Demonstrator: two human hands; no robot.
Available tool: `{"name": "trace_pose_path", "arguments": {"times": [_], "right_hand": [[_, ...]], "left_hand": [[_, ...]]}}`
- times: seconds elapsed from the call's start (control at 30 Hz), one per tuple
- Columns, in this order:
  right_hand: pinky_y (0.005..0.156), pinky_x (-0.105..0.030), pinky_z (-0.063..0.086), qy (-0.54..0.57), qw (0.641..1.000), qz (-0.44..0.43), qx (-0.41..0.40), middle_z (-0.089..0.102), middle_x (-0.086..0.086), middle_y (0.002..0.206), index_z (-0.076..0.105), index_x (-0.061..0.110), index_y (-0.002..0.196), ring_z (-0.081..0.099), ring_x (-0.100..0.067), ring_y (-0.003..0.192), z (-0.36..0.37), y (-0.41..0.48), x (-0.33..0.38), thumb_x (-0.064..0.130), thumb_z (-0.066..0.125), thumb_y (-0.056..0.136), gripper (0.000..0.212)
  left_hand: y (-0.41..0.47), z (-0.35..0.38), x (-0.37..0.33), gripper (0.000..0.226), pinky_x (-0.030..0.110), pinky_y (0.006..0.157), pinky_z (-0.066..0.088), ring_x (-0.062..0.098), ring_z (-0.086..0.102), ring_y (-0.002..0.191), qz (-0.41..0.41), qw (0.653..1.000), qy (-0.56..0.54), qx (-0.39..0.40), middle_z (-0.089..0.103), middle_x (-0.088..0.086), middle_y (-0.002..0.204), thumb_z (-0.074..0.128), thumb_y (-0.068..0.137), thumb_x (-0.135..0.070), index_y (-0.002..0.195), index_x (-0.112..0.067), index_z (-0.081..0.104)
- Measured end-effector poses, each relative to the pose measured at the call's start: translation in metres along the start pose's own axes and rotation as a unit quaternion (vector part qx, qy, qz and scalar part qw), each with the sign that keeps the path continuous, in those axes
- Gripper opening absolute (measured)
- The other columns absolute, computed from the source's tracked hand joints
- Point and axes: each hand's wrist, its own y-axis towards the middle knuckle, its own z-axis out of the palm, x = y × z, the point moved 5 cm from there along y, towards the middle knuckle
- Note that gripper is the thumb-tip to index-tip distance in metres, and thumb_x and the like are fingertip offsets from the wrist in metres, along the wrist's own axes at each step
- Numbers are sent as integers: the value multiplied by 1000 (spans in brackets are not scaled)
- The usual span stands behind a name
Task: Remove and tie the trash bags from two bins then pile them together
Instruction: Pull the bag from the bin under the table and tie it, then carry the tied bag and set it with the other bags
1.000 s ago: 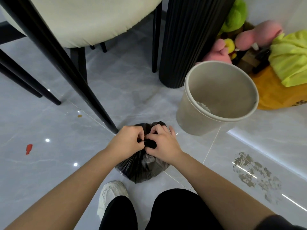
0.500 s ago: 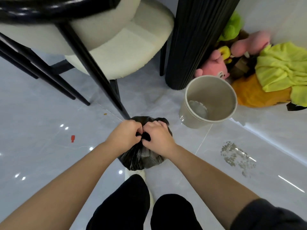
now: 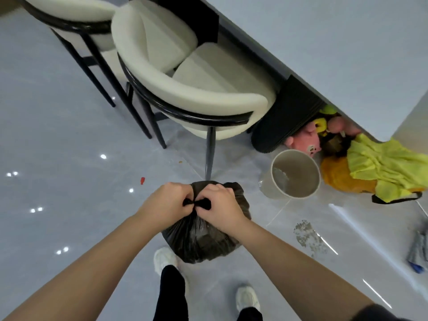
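Mid-knot on black trash bag [image 3: 203, 242], hanging from both hands clear of the floor [image 3: 69, 135], in front of the legs and over a white shoe [image 3: 164, 258]. Left hand [image 3: 169, 202] curled tight, pinching one twisted ear of the bag mouth. Right hand [image 3: 220, 205] curled likewise on the other ear [image 3: 205, 203]. Hard to tell whether a finished knot or only a first crossing, w/ the centre hidden behind knuckles.

Risks, as judgement only:
- Could tear the film at the neck if yanked too hard; pale and see-through there, just below the knuckles.
- Could slip from the fingers on account of short, slick ears. Result: open mouth, dropped bag, spill.
- Might work loose later if left at one crossing.
- Also some chance of swinging into the shins w/ that sagging load.

Materials & shapes: thin glossy film, crinkled, translucent where taut, round and lumpy at the bottom. Unlined bin [image 3: 269, 188] to the R, well apart from the bag: beige, smooth, rigid-looking, round & tapered. Polished grey tile, mirror-like w/ lamp glints, so slippery for anything dropped. Cream padded chair [image 3: 185, 89] on thin black legs just beyond. Soft stuff behind the bin: pink plush [image 3: 305, 140], crumpled yellow cloth [image 3: 382, 167].
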Motion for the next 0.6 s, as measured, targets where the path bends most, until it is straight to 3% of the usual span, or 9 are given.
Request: {"name": "trace_pose_path", "arguments": {"times": [0.07, 0.23, 0.47, 0.6], "right_hand": [[94, -40, 36, 24, 1000, 9, -1, 63, 10, 98, 70, 27, 91, 53, -15, 103, -1, 16, 31, 33, 66, 77, 16], [97, -39, 34, 36, 999, 5, 10, 62, 12, 99, 69, 27, 91, 52, -13, 103, 9, 61, 111, 30, 69, 76, 15], [93, -46, 42, 111, 994, -5, -4, 61, 15, 92, 70, 24, 87, 55, -13, 99, 27, 130, 196, 21, 69, 75, 12], [87, -36, 47, 181, 983, -5, -17, 63, 10, 85, 72, 16, 84, 58, -10, 90, 23, 172, 228, 13, 73, 76, 9]], "left_hand": [[-12, -29, 23, 5, 26, 77, 44, 10, 56, 70, -8, 1000, -26, -8, 60, -7, 74, 65, 78, -22, 83, -20, 64], [-37, -95, 88, 9, 20, 60, 41, 6, 55, 64, -21, 996, -83, -20, 62, -6, 70, 68, 77, -21, 77, -24, 59], [-51, -175, 159, 9, 25, 70, 49, 10, 58, 75, -38, 990, -117, -64, 64, -5, 80, 69, 79, -18, 85, -23, 66], [-45, -217, 188, 25, 12, 67, 45, 5, 60, 73, -51, 984, -145, -92, 64, -11, 76, 71, 78, -15, 73, -36, 58]]}}
